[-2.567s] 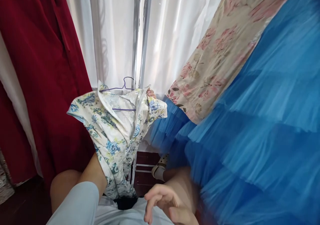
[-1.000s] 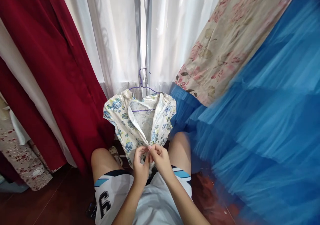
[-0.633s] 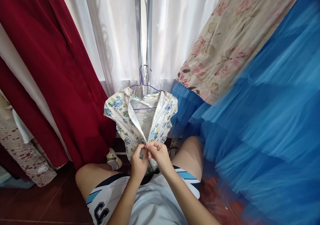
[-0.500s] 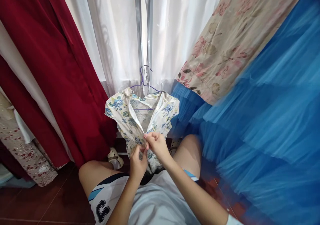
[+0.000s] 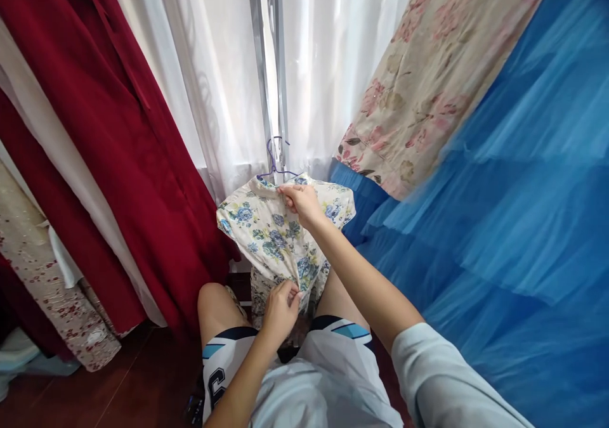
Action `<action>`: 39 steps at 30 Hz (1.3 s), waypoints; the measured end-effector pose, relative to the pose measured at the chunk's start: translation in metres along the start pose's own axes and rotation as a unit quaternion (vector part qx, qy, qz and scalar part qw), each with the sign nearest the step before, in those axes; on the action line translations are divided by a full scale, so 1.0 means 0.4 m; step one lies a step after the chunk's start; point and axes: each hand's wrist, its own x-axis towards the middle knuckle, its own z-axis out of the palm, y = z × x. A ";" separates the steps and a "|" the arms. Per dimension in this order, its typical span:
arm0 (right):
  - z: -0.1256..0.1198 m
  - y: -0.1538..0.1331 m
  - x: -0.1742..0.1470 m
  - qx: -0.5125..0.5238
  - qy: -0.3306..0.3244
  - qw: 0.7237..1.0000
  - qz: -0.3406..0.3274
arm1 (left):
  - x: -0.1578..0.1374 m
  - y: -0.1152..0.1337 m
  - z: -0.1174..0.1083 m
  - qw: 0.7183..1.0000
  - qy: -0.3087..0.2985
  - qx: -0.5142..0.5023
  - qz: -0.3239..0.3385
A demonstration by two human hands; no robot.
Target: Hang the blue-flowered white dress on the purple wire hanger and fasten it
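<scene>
A white dress with blue and yellow-green flowers (image 5: 271, 238) hangs from a purple wire hanger (image 5: 275, 168) between my knees. My right hand (image 5: 301, 203) is closed in a pinch at the top of its front, just below the neckline. Lower down, my left hand (image 5: 283, 307) pinches the cloth of the front at about waist height. Between the two hands the front is drawn together in a taut line. Whatever small fastener may be in my right fingers is hidden.
White curtains (image 5: 314, 66) and grey metal poles (image 5: 269, 66) stand behind the hanger. Dark red cloth (image 5: 143, 193) hangs at left. At right are a pink-flowered beige cloth (image 5: 419, 92) and blue tulle (image 5: 514, 225). Reddish-brown tiles (image 5: 128, 377) cover the floor.
My right hand has travelled up from the waist to the neckline, and the open V of the front has come together. My left hand stays low, still pinching the cloth.
</scene>
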 end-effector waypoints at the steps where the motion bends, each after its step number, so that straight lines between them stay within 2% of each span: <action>1: -0.004 -0.001 -0.006 -0.015 0.001 1.000 -0.008 | 0.031 0.011 -0.025 1.000 0.016 -0.008 0.018; 5: -0.016 0.002 -0.026 -0.066 -0.004 0.996 -0.051 | 0.228 0.088 -0.180 0.978 0.174 -0.016 0.117; 7: -0.023 0.000 -0.027 -0.085 -0.016 0.993 -0.082 | 0.341 0.126 -0.257 0.965 0.196 0.008 0.174; 9: -0.031 -0.004 -0.023 -0.120 -0.021 0.985 -0.123 | 0.434 0.149 -0.308 0.962 0.153 0.047 0.220; 11: -0.041 -0.005 -0.015 -0.160 -0.020 0.974 -0.160 | 0.493 0.159 -0.330 0.960 0.111 0.083 0.244; 13: -0.049 0.005 -0.004 -0.179 -0.017 0.969 -0.172 | 0.521 0.163 -0.332 0.957 0.101 0.099 0.254; 15: -0.052 0.033 0.003 -0.185 -0.010 0.969 -0.166 | 0.530 0.165 -0.328 0.956 0.119 0.088 0.254; 17: -0.053 0.079 0.000 -0.213 0.006 0.964 -0.157 | 0.539 0.157 -0.339 0.958 0.163 0.046 0.231; 19: -0.056 0.130 -0.015 -0.251 0.016 0.958 -0.137 | 0.558 0.125 -0.375 0.954 0.234 -0.016 0.187; 21: -0.066 0.172 -0.039 -0.270 0.013 0.957 -0.105 | 0.584 0.060 -0.434 0.939 0.308 -0.070 0.136; 23: -0.083 0.197 -0.065 -0.265 0.004 0.961 -0.078 | 0.601 -0.035 -0.494 0.925 0.358 -0.102 0.082; 25: -0.100 0.207 -0.086 -0.259 -0.002 0.963 -0.066 | 0.595 -0.140 -0.526 0.907 0.395 -0.146 -0.018; 27: -0.118 0.215 -0.098 -0.269 -0.001 0.961 -0.066 | 0.562 -0.230 -0.514 0.884 0.404 -0.188 -0.142; 28: -0.129 0.221 -0.102 -0.284 -0.002 0.957 -0.059 | 0.537 -0.264 -0.491 0.879 0.399 -0.194 -0.174; 30: -0.155 0.243 -0.110 -0.326 -0.014 0.945 -0.025 | 0.479 -0.303 -0.420 0.883 0.378 -0.197 -0.197; 32: -0.193 0.274 -0.124 -0.363 -0.042 0.931 0.021 | 0.427 -0.308 -0.340 0.897 0.344 -0.201 -0.194; 35: -0.259 0.315 -0.165 -0.386 -0.117 0.912 0.073 | 0.378 -0.263 -0.244 0.923 0.283 -0.208 -0.155; 37: -0.288 0.324 -0.198 -0.389 -0.181 0.897 0.102 | 0.361 -0.201 -0.203 0.944 0.245 -0.199 -0.098; 39: -0.288 0.315 -0.223 -0.385 -0.225 0.888 0.111 | 0.350 -0.118 -0.177 0.968 0.187 -0.164 -0.025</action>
